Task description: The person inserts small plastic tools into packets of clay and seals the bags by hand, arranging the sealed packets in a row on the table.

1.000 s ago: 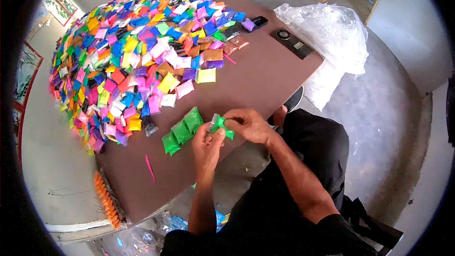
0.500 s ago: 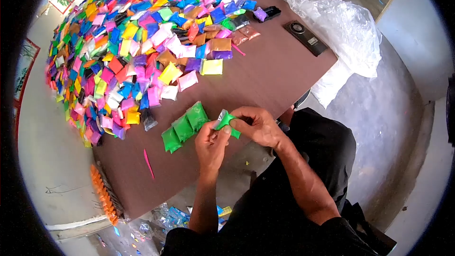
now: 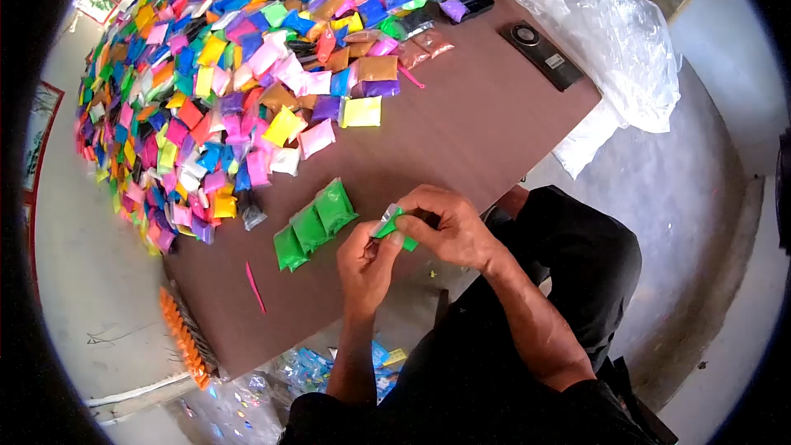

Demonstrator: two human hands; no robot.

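Note:
Between my two hands is a small green packet [image 3: 386, 227] with a clear plastic edge. My left hand [image 3: 365, 264] grips its left side, thumb pressed against it. My right hand [image 3: 449, 227] pinches the upper right part, and its fingers cover some of the packet. Just left of my hands, several green packets [image 3: 313, 224] lie overlapping in a short row on the brown table [image 3: 445, 144]. A thin pink stick [image 3: 256, 287] rests on the tabletop farther left.
A large heap of coloured packets [image 3: 239, 74] covers the table's far left. At the right lie a black device with a round dial [image 3: 540, 56] and a small black tray [image 3: 476, 5]. Clear plastic sheeting [image 3: 618, 58] hangs past the right edge. Plastic scraps [image 3: 305, 371] litter the floor below.
The view has shifted slightly. Both hands still hold the green packet, with only small finger movement. The row of green packets lies as before.

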